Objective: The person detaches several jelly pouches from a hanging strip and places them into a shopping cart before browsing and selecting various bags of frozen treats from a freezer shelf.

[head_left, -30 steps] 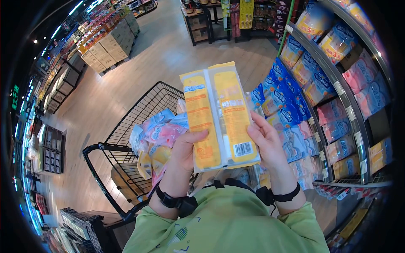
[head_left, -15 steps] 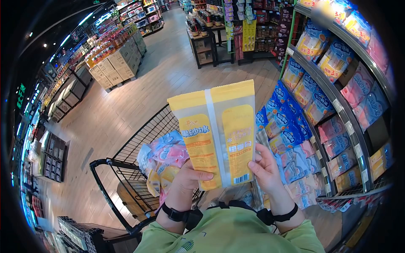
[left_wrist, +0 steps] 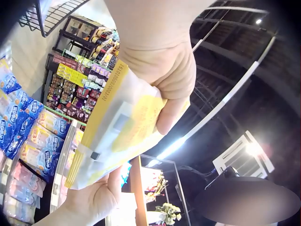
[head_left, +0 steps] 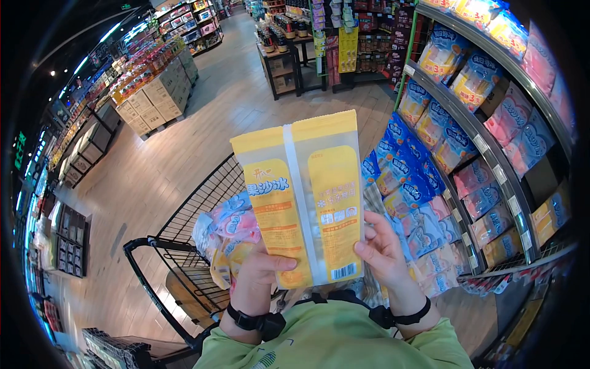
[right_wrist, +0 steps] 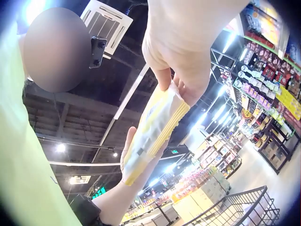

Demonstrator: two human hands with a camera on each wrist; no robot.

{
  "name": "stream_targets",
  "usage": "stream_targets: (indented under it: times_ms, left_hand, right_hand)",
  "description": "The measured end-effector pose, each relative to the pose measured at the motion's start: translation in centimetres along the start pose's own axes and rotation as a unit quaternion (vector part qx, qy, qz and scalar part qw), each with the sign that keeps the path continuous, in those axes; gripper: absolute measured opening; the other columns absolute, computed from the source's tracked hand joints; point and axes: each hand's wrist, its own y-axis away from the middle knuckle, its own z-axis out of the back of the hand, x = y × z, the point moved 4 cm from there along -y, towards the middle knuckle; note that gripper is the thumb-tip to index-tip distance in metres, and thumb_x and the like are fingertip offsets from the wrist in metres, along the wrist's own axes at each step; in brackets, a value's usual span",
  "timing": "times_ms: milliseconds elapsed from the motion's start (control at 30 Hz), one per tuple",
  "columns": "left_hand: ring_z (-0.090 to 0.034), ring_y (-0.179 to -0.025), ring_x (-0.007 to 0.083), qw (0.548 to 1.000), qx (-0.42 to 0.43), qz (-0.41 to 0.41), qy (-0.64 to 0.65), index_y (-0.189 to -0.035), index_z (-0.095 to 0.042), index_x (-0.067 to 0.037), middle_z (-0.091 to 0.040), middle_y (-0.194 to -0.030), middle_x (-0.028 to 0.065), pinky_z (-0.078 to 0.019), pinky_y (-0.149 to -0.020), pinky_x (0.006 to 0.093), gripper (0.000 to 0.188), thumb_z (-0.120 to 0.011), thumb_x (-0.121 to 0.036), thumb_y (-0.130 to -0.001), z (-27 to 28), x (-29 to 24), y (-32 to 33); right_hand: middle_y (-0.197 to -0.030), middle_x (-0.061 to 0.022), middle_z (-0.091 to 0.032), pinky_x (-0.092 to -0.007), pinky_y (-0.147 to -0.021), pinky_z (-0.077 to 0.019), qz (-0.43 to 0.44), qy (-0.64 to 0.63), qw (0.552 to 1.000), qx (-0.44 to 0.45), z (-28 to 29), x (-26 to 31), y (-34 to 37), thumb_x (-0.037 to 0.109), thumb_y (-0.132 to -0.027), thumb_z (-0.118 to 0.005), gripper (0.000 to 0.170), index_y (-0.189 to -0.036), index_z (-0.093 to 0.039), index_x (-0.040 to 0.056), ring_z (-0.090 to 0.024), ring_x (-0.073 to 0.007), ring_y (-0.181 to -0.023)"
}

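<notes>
Both hands hold a yellow and clear plastic package (head_left: pixel 301 203) upright, its printed back with a barcode facing the head camera. The left hand (head_left: pixel 261 273) grips the lower left edge, thumb across the front. At the lower right edge the right hand (head_left: pixel 386 252) pinches the package, thumb in front. In the left wrist view the left hand (left_wrist: pixel 164 75) holds one end of the package (left_wrist: pixel 122 122), with the other hand (left_wrist: pixel 96 200) at the opposite side. The right wrist view shows the right hand (right_wrist: pixel 181 61) gripping the package (right_wrist: pixel 153 132) near its crimped edge.
A black wire shopping cart (head_left: pixel 203 209) holding pink, blue and yellow packages (head_left: pixel 230 227) stands at the left. Shelves (head_left: pixel 491 154) of similar bags rise at the right, beside blue bags (head_left: pixel 405 166). Stacked cartons (head_left: pixel 153 101) and a dark display stand (head_left: pixel 283 71) stand farther off.
The package has tilted more upright and sits lower in the head view than a second ago. Both hands have kept their grip on it, and the head view has shifted.
</notes>
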Motion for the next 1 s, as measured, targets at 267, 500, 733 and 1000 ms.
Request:
stream_targets:
  times_ms: [267, 500, 733, 1000]
  left_hand:
    - [-0.054, -0.114, 0.0263, 0.984, -0.128, 0.000, -0.125, -0.134, -0.038, -0.001, -0.055, -0.125, 0.0120, -0.0434, -0.097, 0.0403, 0.073, -0.070, 0.002, -0.069, -0.8, -0.1, 0.0]
    - [-0.028, -0.135, 0.0267, 0.958, 0.014, 0.029, -0.283, -0.144, -0.019, -0.006, -0.027, -0.146, 0.0139, -0.0289, -0.108, 0.0396, 0.063, -0.048, -0.027, -0.092, -3.0, 8.7, -1.6]
    - [-0.020, -0.138, 0.0326, 0.700, 0.082, -0.152, -0.693, -0.142, -0.024, 0.001, -0.022, -0.147, 0.0225, -0.0180, -0.111, 0.0424, 0.088, -0.071, -0.007, -0.068, -4.2, 7.0, -1.8]
    - [-0.053, -0.111, 0.0184, 0.930, 0.106, 0.332, -0.117, -0.134, -0.036, 0.001, -0.053, -0.124, 0.0087, -0.0442, -0.092, 0.0339, 0.065, -0.069, -0.009, -0.078, 0.9, 12.2, -1.1]
  right_hand:
    - [-0.131, -0.0212, -0.041, -0.0394, -0.105, -0.0314, 0.131, 0.405, 0.900, -0.094, -0.7, -1.7, 0.2, 0.013, -0.085, -0.062, 0.062, -0.134, -0.030, -0.0056, -0.040, -0.0309, -0.125]
    - [-0.138, -0.0215, -0.034, -0.0372, -0.107, -0.0274, 0.085, 0.248, 0.926, -0.272, -1.9, -7.2, 0.7, 0.029, -0.087, -0.064, 0.078, -0.140, -0.020, -0.0062, -0.033, -0.0262, -0.129]
    - [-0.121, -0.0088, -0.056, -0.0335, -0.095, -0.0436, -0.022, -0.045, 0.945, -0.325, 4.4, -2.7, 6.8, 0.029, -0.096, -0.048, 0.043, -0.130, -0.044, 0.0029, -0.054, -0.0179, -0.111]
    - [-0.123, -0.0108, -0.058, -0.0365, -0.092, -0.0483, -0.008, -0.222, 0.931, -0.289, 5.4, -0.4, 13.2, 0.032, -0.094, -0.051, 0.043, -0.127, -0.048, 0.0049, -0.059, -0.0214, -0.108]
